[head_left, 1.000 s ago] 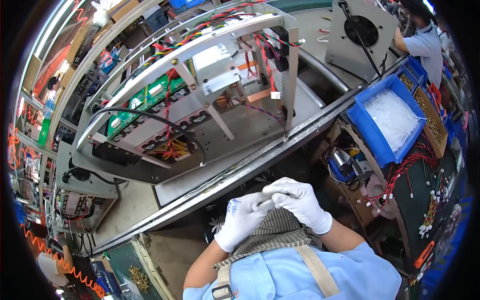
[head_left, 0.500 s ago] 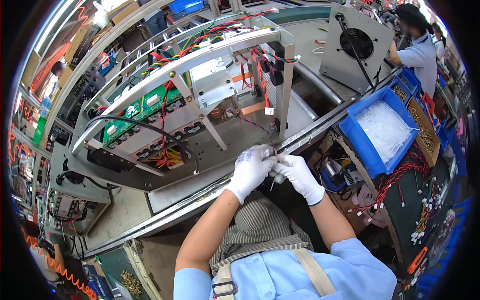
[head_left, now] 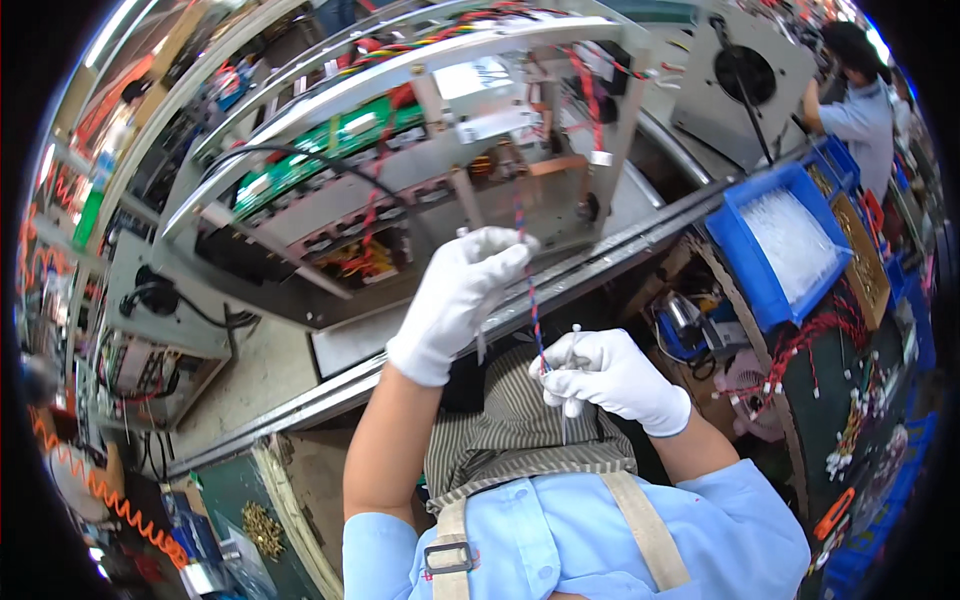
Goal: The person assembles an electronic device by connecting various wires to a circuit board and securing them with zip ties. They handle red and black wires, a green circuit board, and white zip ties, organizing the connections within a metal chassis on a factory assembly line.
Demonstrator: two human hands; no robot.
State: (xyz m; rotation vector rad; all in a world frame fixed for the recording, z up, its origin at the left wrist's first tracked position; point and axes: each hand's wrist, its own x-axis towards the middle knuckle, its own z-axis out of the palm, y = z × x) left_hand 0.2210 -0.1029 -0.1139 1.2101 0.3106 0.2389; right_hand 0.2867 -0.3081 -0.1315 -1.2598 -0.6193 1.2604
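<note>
A twisted red-and-blue wire runs from the metal-framed electrical chassis toward my body. My left hand, in a white glove, pinches it beside the chassis's near edge. Lower down, my gloved right hand has its fingers closed around the wire's near end. A thin white strip, apparently a cable tie, sticks out from the right hand's fingers. Another pale strip hangs below the left hand; its upper part is hidden. Inside the chassis are a green circuit board and red wires.
At right stand a blue bin of thin white strips and a cardboard box of brass-coloured parts. Red cable bundles lie beside them. A grey fan-fitted cabinet stands behind, near a co-worker. The metal rail crosses before me.
My hands were together at the rail. The left has moved up and left along the wire, the right down toward me, and the wire is stretched between them. The view has shifted slightly.
</note>
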